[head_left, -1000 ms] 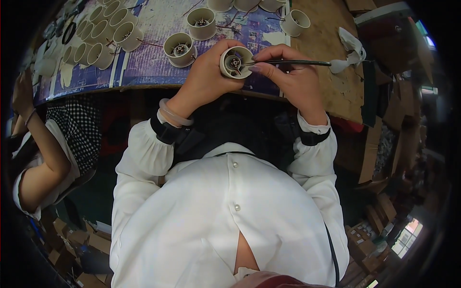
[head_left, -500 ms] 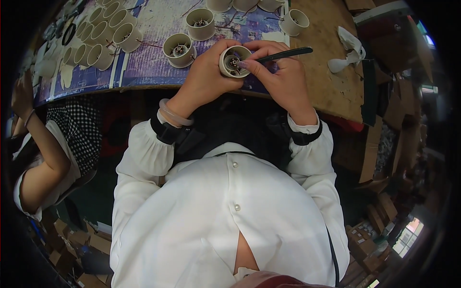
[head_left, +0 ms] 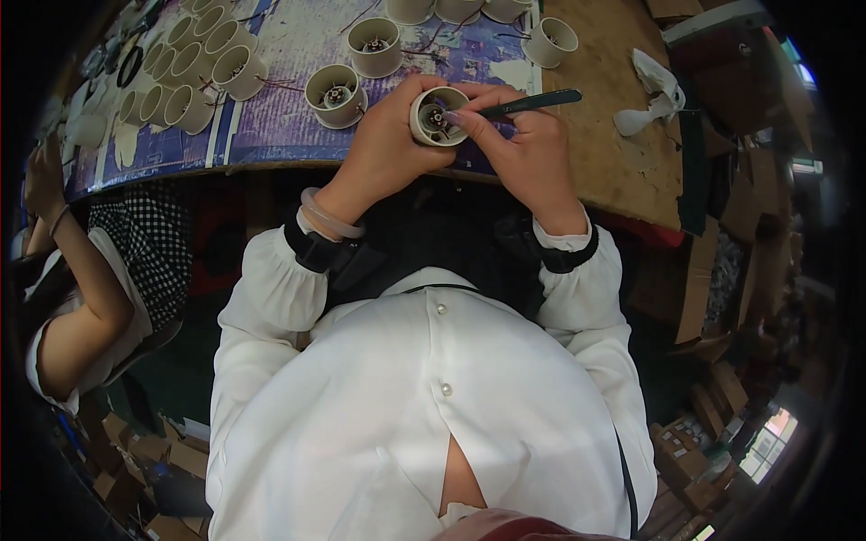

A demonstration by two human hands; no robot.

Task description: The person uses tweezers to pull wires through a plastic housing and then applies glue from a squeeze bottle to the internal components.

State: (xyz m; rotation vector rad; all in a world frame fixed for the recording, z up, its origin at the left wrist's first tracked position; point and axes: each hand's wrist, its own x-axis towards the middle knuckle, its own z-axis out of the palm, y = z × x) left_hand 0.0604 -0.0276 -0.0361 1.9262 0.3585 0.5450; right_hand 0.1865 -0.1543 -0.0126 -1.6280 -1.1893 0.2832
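My left hand (head_left: 390, 135) is wrapped round a cream cylindrical cup-shaped housing (head_left: 418, 123), its open end tilted up towards me. Inside it sits a small round motor-like part (head_left: 437, 117) with dark and metallic pieces. Pinched in my right hand (head_left: 528, 135) is a slim dark-handled tool, perhaps tweezers (head_left: 541, 101); its tip goes into the housing and is hidden by my fingers. Just left of my left hand stands a similar housing (head_left: 336, 96) with a part inside. Behind it is another one (head_left: 374, 47).
Several more cream housings (head_left: 189, 108) stand at the far left, some trailing thin wires. One housing (head_left: 550, 42) stands at the back right. A white crumpled item (head_left: 658, 86) lies on the brown board (head_left: 622, 171). A co-worker's arm (head_left: 90, 261) is at the left; cardboard boxes (head_left: 713, 279) stand at the right.
My right hand and the tool have shifted slightly left, further over the housing's opening. My left hand keeps its hold on the housing, nearly still.
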